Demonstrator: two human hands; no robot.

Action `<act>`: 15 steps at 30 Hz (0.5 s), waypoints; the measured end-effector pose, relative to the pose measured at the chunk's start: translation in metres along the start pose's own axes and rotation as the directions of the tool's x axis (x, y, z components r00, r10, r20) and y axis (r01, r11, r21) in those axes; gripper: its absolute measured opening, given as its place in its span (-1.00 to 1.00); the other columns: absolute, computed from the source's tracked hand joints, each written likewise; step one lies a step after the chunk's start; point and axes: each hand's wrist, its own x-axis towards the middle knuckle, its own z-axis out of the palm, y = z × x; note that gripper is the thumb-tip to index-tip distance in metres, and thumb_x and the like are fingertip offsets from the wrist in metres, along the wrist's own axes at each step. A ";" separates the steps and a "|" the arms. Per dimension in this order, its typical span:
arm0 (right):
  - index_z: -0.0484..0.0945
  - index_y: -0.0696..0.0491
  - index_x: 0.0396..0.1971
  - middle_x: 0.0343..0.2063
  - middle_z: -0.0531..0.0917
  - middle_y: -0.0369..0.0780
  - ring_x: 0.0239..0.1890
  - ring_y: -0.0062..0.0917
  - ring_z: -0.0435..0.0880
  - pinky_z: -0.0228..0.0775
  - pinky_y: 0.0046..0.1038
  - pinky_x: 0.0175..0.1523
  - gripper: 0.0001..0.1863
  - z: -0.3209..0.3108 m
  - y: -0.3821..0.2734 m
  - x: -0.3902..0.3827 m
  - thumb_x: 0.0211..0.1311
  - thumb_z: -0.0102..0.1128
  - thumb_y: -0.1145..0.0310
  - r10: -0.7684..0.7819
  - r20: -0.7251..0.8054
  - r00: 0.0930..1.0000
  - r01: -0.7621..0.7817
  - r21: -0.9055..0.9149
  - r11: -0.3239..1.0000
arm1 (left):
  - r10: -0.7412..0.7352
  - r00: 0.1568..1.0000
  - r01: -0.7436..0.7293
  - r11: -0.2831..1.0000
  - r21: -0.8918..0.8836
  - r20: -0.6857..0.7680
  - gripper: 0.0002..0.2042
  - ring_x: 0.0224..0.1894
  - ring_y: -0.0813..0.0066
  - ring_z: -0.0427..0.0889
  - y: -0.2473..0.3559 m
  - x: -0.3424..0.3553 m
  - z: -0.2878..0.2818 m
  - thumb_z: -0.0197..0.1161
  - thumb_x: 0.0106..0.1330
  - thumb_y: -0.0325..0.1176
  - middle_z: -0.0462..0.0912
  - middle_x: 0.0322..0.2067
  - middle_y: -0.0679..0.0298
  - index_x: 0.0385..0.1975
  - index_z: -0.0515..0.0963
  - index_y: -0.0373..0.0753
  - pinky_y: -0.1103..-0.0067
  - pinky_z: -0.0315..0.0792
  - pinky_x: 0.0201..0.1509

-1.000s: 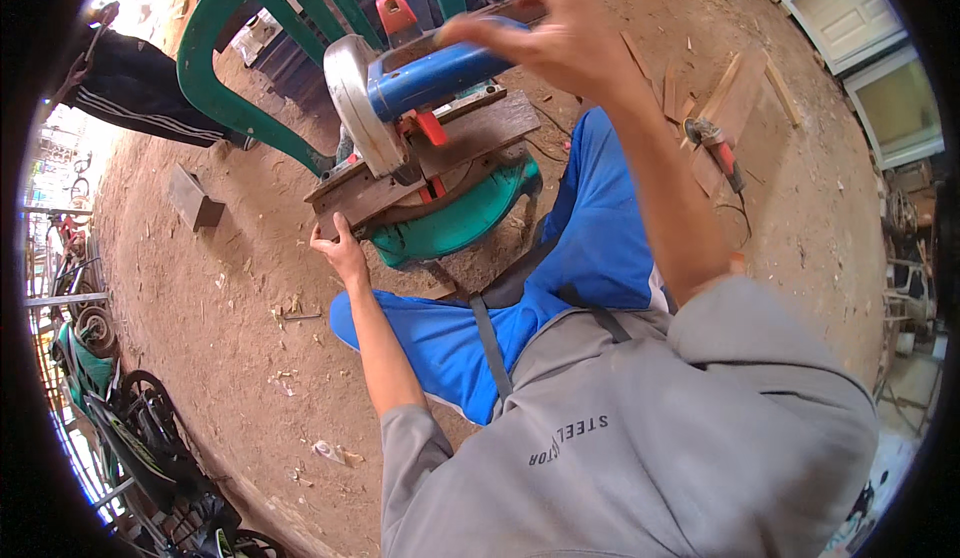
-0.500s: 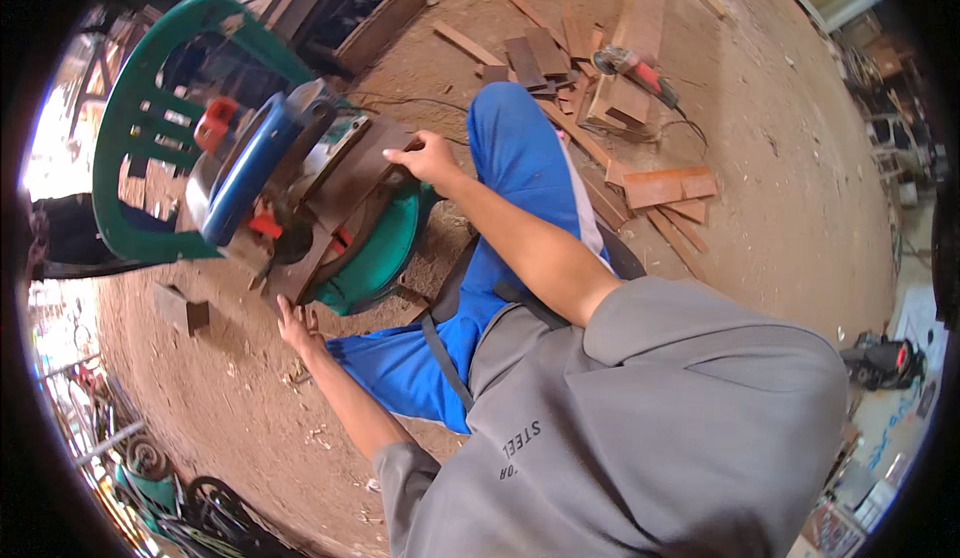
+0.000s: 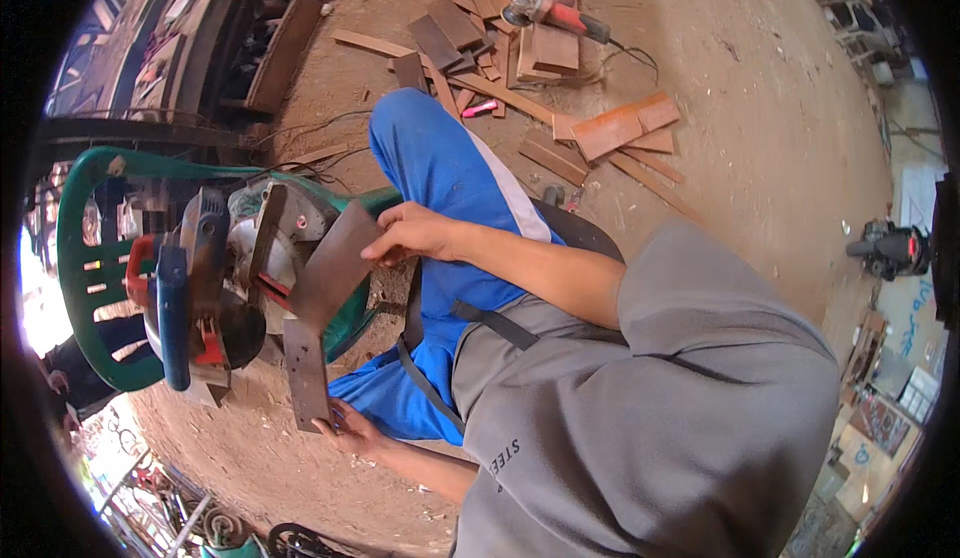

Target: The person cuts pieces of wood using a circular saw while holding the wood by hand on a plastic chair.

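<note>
My right hand [image 3: 415, 235] pinches the near edge of a dark brown board [image 3: 340, 258] beside the saw. Lower down, my left hand [image 3: 350, 431] grips the end of a second dark board piece [image 3: 305, 370], which has small dark spots. The two pieces meet at an angle near the saw, and they look separate. A miter saw [image 3: 205, 288] with a blue handle and red parts rests on a green plastic chair [image 3: 85, 248]; its blade is partly hidden. My legs in blue trousers flank the chair's front.
Several wood offcuts [image 3: 455, 33] lie beyond my right knee, with a pink marker [image 3: 480, 108] among them. An angle grinder [image 3: 560, 20] sits on a wooden beam [image 3: 555, 53]. More reddish planks [image 3: 625, 128] lie nearby. Cables run behind the saw to a cluttered bench [image 3: 185, 48].
The single-looking board under the saw now shows as two angled pieces, drawn out toward me. Both hands have shifted with them. My view has turned, so the saw appears lower and further left.
</note>
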 end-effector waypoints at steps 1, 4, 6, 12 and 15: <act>0.63 0.17 -0.19 -0.32 0.75 -0.21 -0.39 -0.57 0.73 0.62 -0.55 -0.26 -0.70 -0.001 0.000 -0.006 0.15 0.57 0.44 0.042 0.057 0.997 -0.040 -0.040 0.998 | -0.024 0.999 0.024 1.000 0.000 0.022 -0.45 0.22 0.11 0.49 -0.004 -0.009 0.003 0.33 0.49 -0.25 0.42 0.24 -0.12 0.25 0.37 -0.58 0.29 0.47 0.42; 0.62 0.21 -0.25 -0.35 0.74 -0.21 -0.37 -0.55 0.75 0.62 -0.55 -0.26 -0.69 0.001 0.012 -0.011 0.12 0.59 0.43 0.078 0.099 0.992 -0.076 -0.022 0.997 | -0.130 0.947 0.136 0.991 -0.001 0.292 -0.47 0.18 0.17 0.54 -0.018 -0.017 0.012 0.25 0.54 -0.13 0.51 0.22 -0.04 0.25 0.42 -0.51 0.32 0.48 0.36; 0.63 0.18 -0.35 -0.39 0.73 -0.23 -0.40 -0.54 0.73 0.59 -0.52 -0.29 -0.68 -0.001 0.020 -0.015 0.06 0.64 0.36 0.087 0.085 0.993 -0.079 -0.098 0.992 | -0.171 0.935 0.160 0.985 0.059 0.312 -0.47 0.19 0.23 0.59 -0.038 -0.024 0.023 0.14 0.59 -0.02 0.61 0.20 0.06 0.27 0.46 -0.38 0.32 0.46 0.33; 0.62 0.21 -0.38 -0.47 0.72 -0.16 -0.43 -0.46 0.70 0.50 -0.40 -0.33 -0.57 -0.004 0.026 -0.023 -0.06 0.68 0.25 -0.084 0.039 0.996 0.092 -0.447 0.890 | -0.202 0.959 0.226 0.969 -0.105 0.199 -0.48 0.16 0.17 0.60 -0.078 -0.041 0.064 0.23 0.53 -0.04 0.62 0.15 0.03 0.23 0.48 -0.38 0.28 0.53 0.24; 0.59 0.21 -0.28 -0.30 0.73 -0.09 -0.21 -0.39 0.70 0.52 -0.33 -0.14 -0.46 -0.010 0.019 -0.030 -0.09 0.69 0.15 -0.125 0.045 0.991 0.129 -0.567 0.814 | -0.319 0.691 0.443 0.896 -0.031 0.648 -0.47 0.15 0.17 0.61 -0.086 -0.038 0.064 0.32 0.48 -0.06 0.63 0.14 0.04 0.20 0.50 -0.39 0.27 0.52 0.27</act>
